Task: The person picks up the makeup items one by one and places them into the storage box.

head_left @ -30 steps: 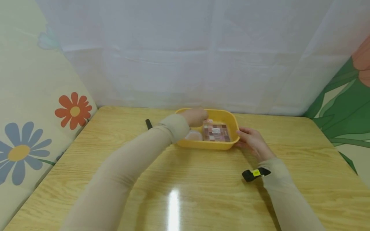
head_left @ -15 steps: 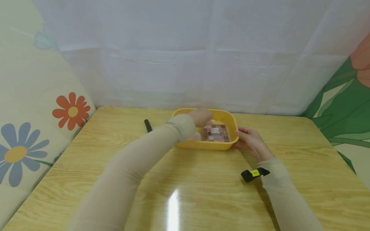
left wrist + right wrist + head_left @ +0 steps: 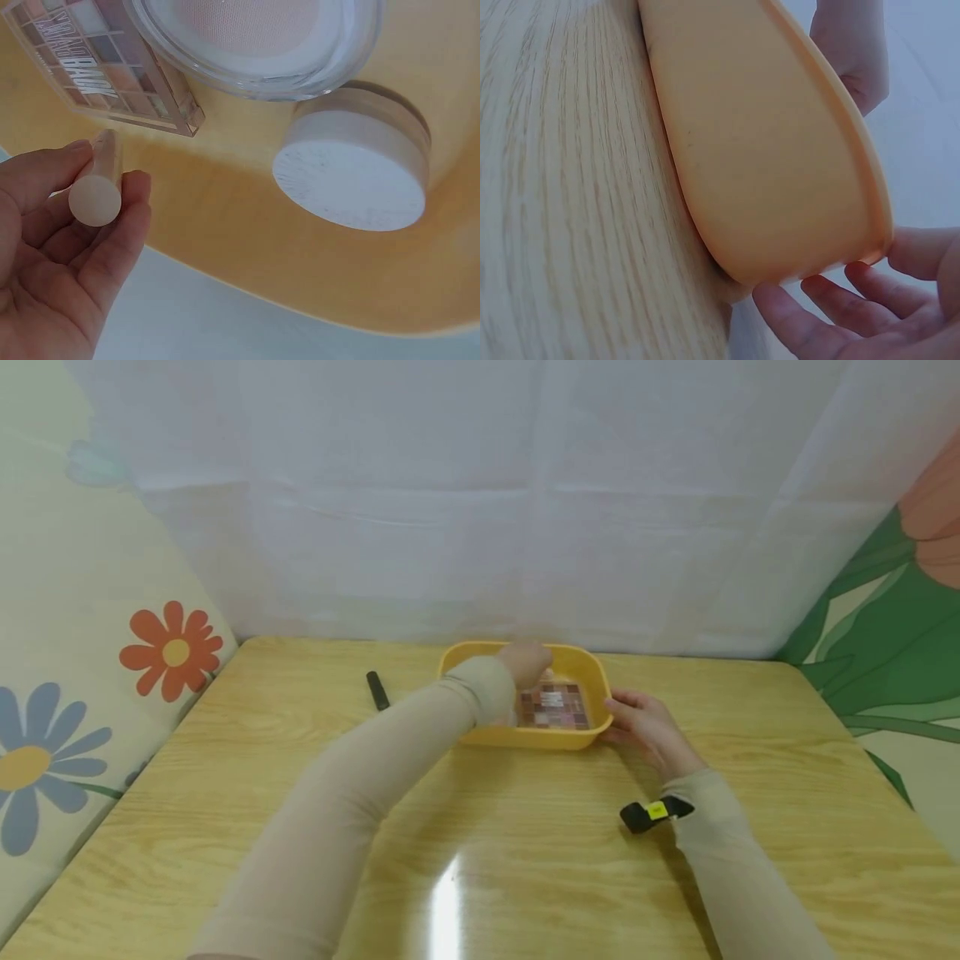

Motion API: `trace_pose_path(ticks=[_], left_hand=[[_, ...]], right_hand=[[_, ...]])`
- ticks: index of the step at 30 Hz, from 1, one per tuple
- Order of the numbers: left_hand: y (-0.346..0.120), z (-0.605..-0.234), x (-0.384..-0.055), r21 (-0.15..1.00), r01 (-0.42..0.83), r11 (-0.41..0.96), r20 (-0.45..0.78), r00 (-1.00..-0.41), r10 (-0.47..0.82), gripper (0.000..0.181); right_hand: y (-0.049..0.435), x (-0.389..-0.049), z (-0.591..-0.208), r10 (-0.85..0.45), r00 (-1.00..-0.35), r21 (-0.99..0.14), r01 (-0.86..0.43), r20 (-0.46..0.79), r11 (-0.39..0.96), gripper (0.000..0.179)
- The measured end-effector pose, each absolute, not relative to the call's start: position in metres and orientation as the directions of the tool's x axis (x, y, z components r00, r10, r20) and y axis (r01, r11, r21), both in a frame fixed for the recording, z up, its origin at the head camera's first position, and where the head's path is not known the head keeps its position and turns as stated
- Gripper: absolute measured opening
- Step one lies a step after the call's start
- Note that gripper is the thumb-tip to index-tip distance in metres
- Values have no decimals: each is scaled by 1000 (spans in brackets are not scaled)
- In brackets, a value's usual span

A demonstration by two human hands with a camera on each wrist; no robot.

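My left hand (image 3: 527, 662) reaches into the yellow plastic basin (image 3: 528, 739). In the left wrist view its thumb and fingers pinch a slim cylindrical cosmetic tube (image 3: 96, 199), its round pale end facing the camera. Near the tube lies an eyeshadow palette (image 3: 553, 706) with a grid of brown and pink pans. A clear-rimmed round case (image 3: 255, 45) and a white-lidded round jar (image 3: 352, 169) also sit in the basin, mostly hidden by the forearm in the head view. My right hand (image 3: 645, 727) grips the basin's right end, thumb at the rim and fingertips against the outer wall.
The basin stands near the back edge of a wood-grain table (image 3: 510, 843). Left of it lies a black stick-shaped object (image 3: 377, 691), partly covered by the left sleeve. A white cloth (image 3: 420, 527) hangs behind. A black strap (image 3: 652, 812) is on the right wrist.
My left hand has moved rightward within the basin, covering more of the round items. The right hand keeps its place on the basin's end. The head view has turned slightly right.
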State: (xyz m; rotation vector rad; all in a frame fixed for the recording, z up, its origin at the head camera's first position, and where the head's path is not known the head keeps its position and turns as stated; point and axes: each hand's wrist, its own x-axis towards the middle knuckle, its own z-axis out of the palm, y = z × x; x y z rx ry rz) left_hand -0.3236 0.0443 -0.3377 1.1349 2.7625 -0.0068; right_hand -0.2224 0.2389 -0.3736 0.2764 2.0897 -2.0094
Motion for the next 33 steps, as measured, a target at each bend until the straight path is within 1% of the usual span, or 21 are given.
trace_pose_path(ticks=[7, 11, 17, 20, 21, 24, 27, 30, 31, 33], left_hand=[[51, -338, -323, 7, 687, 727, -167, -716, 678, 20], [51, -341, -326, 18, 672, 740, -174, -727, 664, 19], [49, -347, -331, 32, 668, 743, -179, -728, 662, 22], [48, -351, -332, 87, 641, 762, -197, -739, 644, 20], [48, -352, -333, 134, 611, 780, -212, -751, 625, 18], [48, -354, -335, 199, 562, 803, -236, -767, 596, 6], [51, -356, -338, 133, 603, 787, -225, -754, 617, 4], [56, -356, -340, 2, 670, 742, -196, -728, 657, 18], [57, -357, -341, -26, 680, 733, -195, -722, 664, 19], [61, -359, -343, -37, 671, 740, -202, -731, 652, 23]], right_hand=[[239, -221, -373, -23, -962, -961, 269, -270, 59, 54], [239, -221, -372, -14, -963, -961, 268, -270, 63, 54], [240, -223, -373, -15, -961, -959, 274, -276, 67, 53], [240, -223, -374, -19, -960, -959, 276, -278, 66, 53], [240, -223, -374, -19, -960, -958, 277, -279, 68, 53], [240, -223, -374, -13, -960, -957, 279, -281, 74, 53], [240, -223, -373, -10, -959, -956, 282, -284, 80, 52], [240, -223, -373, -10, -957, -954, 288, -290, 86, 52], [239, -222, -372, -11, -956, -953, 290, -292, 86, 52], [238, -222, -372, -14, -957, -953, 289, -291, 89, 52]])
